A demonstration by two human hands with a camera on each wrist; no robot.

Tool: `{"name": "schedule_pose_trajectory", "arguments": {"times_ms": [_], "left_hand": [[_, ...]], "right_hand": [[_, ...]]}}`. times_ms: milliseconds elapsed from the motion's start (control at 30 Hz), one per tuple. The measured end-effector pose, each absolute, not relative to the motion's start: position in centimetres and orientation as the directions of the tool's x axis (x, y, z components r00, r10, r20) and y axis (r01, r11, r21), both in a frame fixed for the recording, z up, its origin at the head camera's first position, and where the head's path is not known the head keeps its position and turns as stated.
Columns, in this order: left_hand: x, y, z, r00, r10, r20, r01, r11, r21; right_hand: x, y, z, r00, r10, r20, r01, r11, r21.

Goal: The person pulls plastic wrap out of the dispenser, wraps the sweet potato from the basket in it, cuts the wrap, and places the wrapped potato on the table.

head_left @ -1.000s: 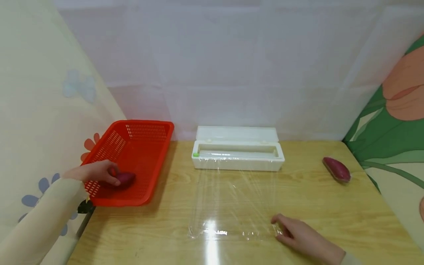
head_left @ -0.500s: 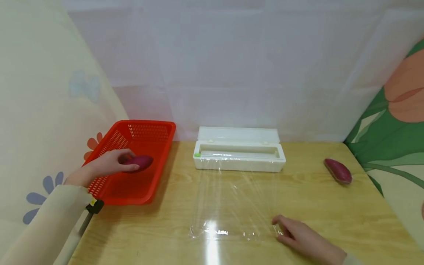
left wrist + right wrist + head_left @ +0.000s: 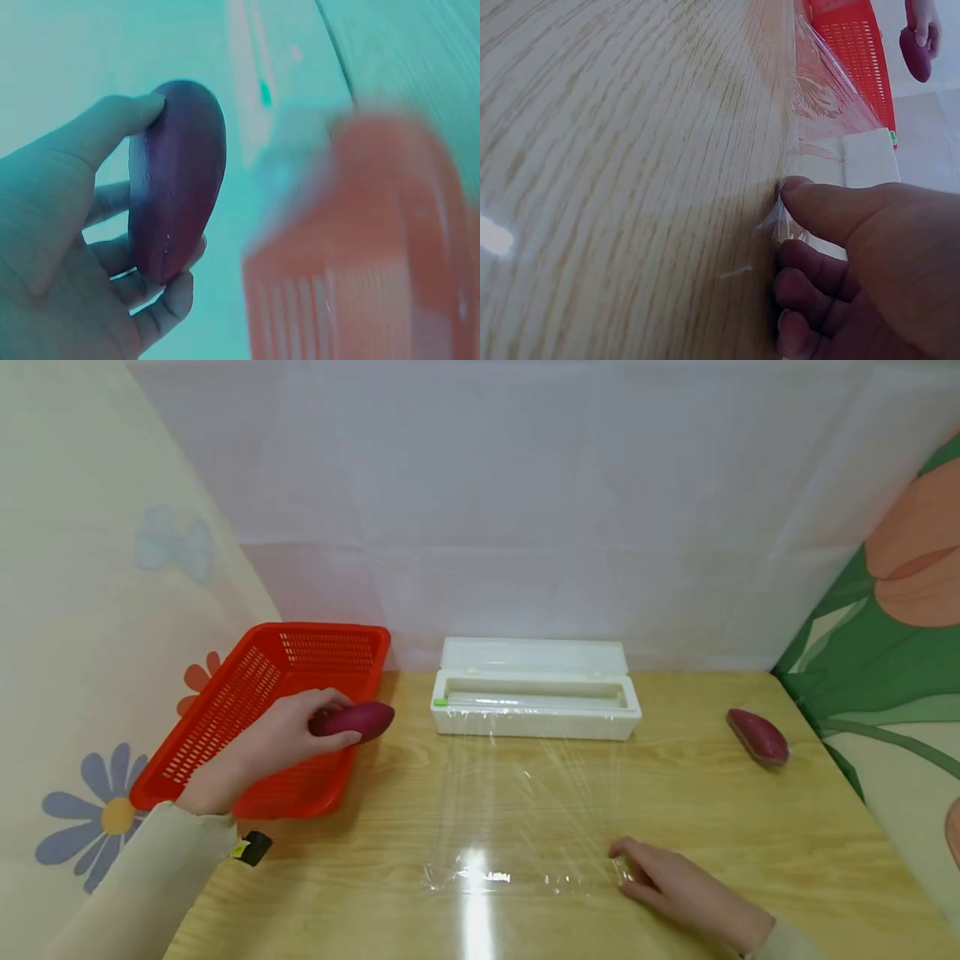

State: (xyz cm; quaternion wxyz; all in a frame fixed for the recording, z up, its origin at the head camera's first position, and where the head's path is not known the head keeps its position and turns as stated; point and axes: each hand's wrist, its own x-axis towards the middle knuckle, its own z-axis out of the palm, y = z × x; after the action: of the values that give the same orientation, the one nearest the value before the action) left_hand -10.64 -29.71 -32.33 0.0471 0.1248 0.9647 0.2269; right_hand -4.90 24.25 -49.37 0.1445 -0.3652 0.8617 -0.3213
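In the head view, my left hand (image 3: 277, 739) grips a purple sweet potato (image 3: 366, 721) above the right rim of the red basket (image 3: 339, 789). The left wrist view shows the sweet potato (image 3: 180, 172) between thumb and fingers. My right hand (image 3: 686, 889) pinches the near right corner of a clear sheet of cling film (image 3: 525, 810). In the right wrist view, the film (image 3: 780, 214) bunches at the thumb tip. The sheet runs over the table from a white cling film box (image 3: 536, 724) with its lid raised.
Another sweet potato (image 3: 759, 737), with shiny film around it, lies at the right of the wooden table (image 3: 697, 802). A green slider (image 3: 440, 702) sits on the box's left front edge. A white cloth (image 3: 510, 502) hangs behind the table.
My left hand has lifted the sweet potato from the basket's floor and carried it right, up to the rim. The right hand stays on the film corner. The view has shifted slightly.
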Motion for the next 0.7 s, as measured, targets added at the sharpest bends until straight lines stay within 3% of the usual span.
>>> {"name": "schedule_pose_trajectory", "arguments": {"times_ms": [333,533,700], "left_hand": [[-9.0,-21.2,-34.1,-0.952,0.305,0.025,0.256,0.746,0.615],[-8.5,-17.4,-36.7,-0.908,0.418,0.031,0.347,0.707,0.617],[-7.8,-14.8,-39.1,-0.903,0.43,0.009,0.346,0.714,0.608]], "right_hand": [[-4.7,24.5,-49.6,-0.7,-0.714,0.001,-0.543,0.532,-0.65],[-4.7,24.5,-49.5,-0.704,-0.709,-0.042,-0.511,0.546,-0.664],[-5.1,24.3,-49.2,-0.705,-0.706,-0.067,-0.493,0.556,-0.669]]}}
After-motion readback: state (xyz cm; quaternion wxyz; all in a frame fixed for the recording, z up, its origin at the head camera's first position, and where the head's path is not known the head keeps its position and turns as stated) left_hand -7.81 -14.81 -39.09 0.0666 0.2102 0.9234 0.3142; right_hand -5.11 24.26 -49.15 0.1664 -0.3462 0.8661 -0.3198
